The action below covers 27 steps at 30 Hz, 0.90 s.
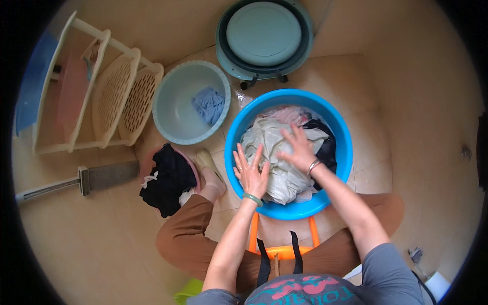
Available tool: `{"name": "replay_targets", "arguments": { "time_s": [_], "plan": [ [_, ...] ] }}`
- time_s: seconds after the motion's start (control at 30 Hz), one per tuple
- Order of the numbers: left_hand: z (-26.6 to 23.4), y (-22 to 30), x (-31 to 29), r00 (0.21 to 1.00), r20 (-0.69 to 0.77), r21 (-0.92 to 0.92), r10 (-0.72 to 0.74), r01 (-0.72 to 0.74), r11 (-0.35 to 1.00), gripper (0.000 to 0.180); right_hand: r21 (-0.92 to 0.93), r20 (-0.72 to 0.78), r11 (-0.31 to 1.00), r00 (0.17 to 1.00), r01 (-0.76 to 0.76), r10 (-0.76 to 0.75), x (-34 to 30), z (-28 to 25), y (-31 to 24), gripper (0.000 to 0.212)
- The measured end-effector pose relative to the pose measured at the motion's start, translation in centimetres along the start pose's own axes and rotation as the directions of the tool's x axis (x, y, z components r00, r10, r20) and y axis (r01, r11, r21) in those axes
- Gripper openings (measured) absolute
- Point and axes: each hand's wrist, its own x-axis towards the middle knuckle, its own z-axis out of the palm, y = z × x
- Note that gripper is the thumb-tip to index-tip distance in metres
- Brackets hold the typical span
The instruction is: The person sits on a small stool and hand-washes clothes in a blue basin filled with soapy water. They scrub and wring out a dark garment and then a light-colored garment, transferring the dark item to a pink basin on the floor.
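Observation:
A round blue basin point(345, 152) stands on the floor in front of me, full of wet-looking laundry. Pale whitish cloth point(282, 185) bulges up in its middle, with dark clothing point(328, 152) along the right side and a pink patterned piece point(290, 113) at the far side. My left hand point(251, 173) is over the pale cloth near the basin's left side, fingers spread, holding nothing. Farther in and to the right, my right hand point(300, 151) also has its fingers apart above the same cloth. Whether either palm touches the cloth I cannot tell.
Left of the blue basin is a pale green basin point(173, 117) with a blue cloth point(208, 104). A pink basin point(147, 165) holds black clothing point(170, 178). A folded teal tub point(264, 33) leans at the back. A cream rack point(117, 91) and a flat mop point(109, 175) lie left.

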Motion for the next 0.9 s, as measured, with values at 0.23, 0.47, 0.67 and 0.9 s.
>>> {"name": "replay_targets", "arguments": {
  "time_s": [0.23,0.47,0.67,0.9],
  "plan": [
    [6.7,-5.5,0.7,0.989,0.139,0.169,0.054,-0.077,0.983,0.041,-0.264,0.141,0.950,0.981,0.169,-0.135,-1.0,8.4,0.5,0.056],
    [12.6,-8.3,3.3,0.993,0.115,0.204,0.020,-0.044,0.978,0.035,-0.389,0.110,0.893,0.974,0.225,-0.197,2.1,12.3,4.4,0.044],
    [14.6,-9.8,7.4,0.904,0.405,0.299,-0.134,0.007,0.954,0.029,-0.294,0.412,0.950,0.911,0.105,0.027,6.4,12.1,5.3,0.039],
    [19.2,-14.2,12.0,0.823,0.541,0.143,-0.176,0.116,0.983,0.037,0.139,0.225,0.990,0.974,-0.025,-0.007,11.3,11.2,5.7,0.044]
  ]
}}
